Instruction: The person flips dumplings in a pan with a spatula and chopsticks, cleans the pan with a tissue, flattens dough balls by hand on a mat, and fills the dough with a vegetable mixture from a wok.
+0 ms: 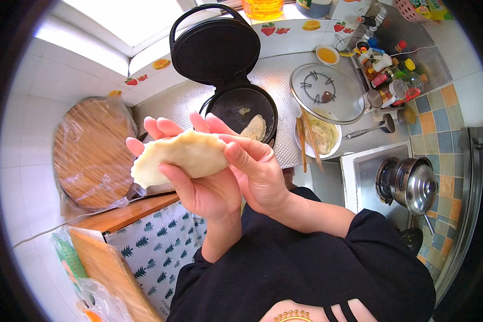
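Note:
A large half-moon dough turnover [185, 157] with a crimped edge rests across my left hand [209, 193], its thumb over the near face and the fingertips showing beyond the far edge. My right hand [261, 173] pinches the right end of the crimped edge between thumb and forefinger. Beyond my hands stands a black electric griddle [229, 102] with its round lid [217, 50] raised. On its plate lie another turnover [255, 128] and a small scrap of dough [244, 110]. My fingers hide the near part of the plate.
Right of the griddle, a glass lid [320, 106] overlaps a white bowl [339, 139] of filling with wooden chopsticks [312, 139] across it. A ladle [368, 128], seasoning bottles [386, 76] and a lidded pot [416, 187] on the stove sit farther right. A plastic-wrapped round board [92, 153] leans at left.

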`<state>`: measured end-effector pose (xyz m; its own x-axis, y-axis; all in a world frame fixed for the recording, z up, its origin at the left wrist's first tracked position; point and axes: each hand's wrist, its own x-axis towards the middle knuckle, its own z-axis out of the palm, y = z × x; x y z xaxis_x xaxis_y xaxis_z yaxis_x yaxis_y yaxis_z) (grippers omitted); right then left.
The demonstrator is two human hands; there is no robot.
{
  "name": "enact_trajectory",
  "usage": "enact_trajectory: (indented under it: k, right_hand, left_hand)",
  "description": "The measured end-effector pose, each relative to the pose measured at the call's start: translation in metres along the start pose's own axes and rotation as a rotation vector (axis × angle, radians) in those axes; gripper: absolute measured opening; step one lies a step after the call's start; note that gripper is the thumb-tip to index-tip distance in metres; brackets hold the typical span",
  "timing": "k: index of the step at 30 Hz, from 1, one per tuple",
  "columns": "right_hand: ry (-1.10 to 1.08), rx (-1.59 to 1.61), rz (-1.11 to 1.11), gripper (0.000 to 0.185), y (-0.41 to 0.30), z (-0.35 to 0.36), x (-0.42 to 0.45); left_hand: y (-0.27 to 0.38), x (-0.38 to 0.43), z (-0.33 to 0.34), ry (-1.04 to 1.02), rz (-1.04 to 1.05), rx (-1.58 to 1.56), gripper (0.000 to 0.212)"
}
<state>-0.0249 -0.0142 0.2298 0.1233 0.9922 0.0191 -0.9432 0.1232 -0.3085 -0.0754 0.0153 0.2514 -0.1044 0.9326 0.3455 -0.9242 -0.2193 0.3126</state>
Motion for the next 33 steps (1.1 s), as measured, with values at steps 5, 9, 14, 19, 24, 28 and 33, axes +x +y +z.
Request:
enact_trajectory:
  k: [5,9,14,19,24,28,33]
  right_hand:
    - [-0.057,-0.035,0.035,0.038,-0.007,-0.018,0.010]
    - [0.006,0.085,0.082,0.044,-0.004,-0.019,0.005]
    - [0.075,0.203,0.250,0.036,0.003,-0.021,0.005]
    - [0.132,0.264,0.387,0.031,0.014,-0.032,0.005]
    - [0.160,0.313,0.331,0.033,0.023,-0.031,0.005]
    - [0.137,0.308,0.454,0.038,0.029,-0.042,0.005]
    - [0.104,0.211,0.523,0.054,0.029,-0.052,0.007]
  left_hand:
    - [-0.015,0.000,0.000,0.017,0.069,0.125,0.038]
    - [-0.015,0.004,-0.007,-0.004,0.081,0.098,0.038]
    - [-0.015,0.001,-0.017,0.107,0.150,0.227,0.038]
    - [-0.016,-0.001,-0.025,0.143,0.245,0.412,0.040]
    - [-0.012,-0.003,-0.041,0.128,0.280,0.482,0.048]
    - [-0.007,-0.003,-0.044,0.175,0.265,0.538,0.041]
    - [-0.005,-0.005,-0.051,0.173,0.245,0.546,0.039]
